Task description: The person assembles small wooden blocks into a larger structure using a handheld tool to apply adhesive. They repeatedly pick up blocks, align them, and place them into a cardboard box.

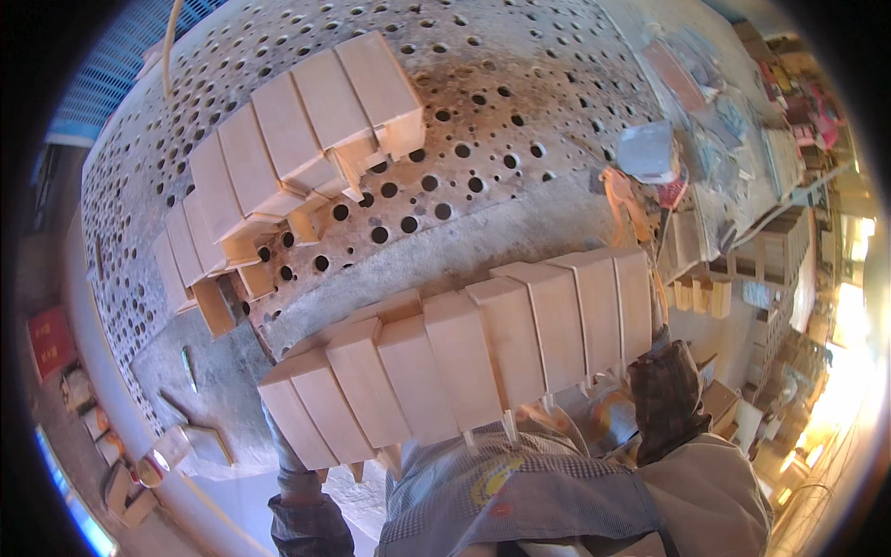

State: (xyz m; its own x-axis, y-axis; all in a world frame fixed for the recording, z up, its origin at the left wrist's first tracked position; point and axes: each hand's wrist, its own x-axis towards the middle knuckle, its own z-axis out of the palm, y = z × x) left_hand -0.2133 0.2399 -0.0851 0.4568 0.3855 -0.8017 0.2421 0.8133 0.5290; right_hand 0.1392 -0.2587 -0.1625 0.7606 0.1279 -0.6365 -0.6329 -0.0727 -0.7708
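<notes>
A long row of pale wooden boxes (459, 357), pressed side by side, spans the space in front of my body at the bench's near edge. At its left end my left hand (286, 448) lies against the outermost box; most of its fingers are hidden. My right hand (660, 340) is at the opposite end, largely covered by the boxes and the dark sleeve. The row appears clamped between both hands. Thin wooden ends stick out below it. Farther off, a second, slanting row of similar boxes (283, 144) sits on the perforated bench top (548, 102).
Orange-handled pliers or a similar tool (624, 200) and a grey metal container (647, 151) lie at the bench's right end. Stacked wooden parts (770, 246) stand beyond. A small flat wooden-edged piece (209, 444) is at the lower left, and a red box (53, 343) at far left.
</notes>
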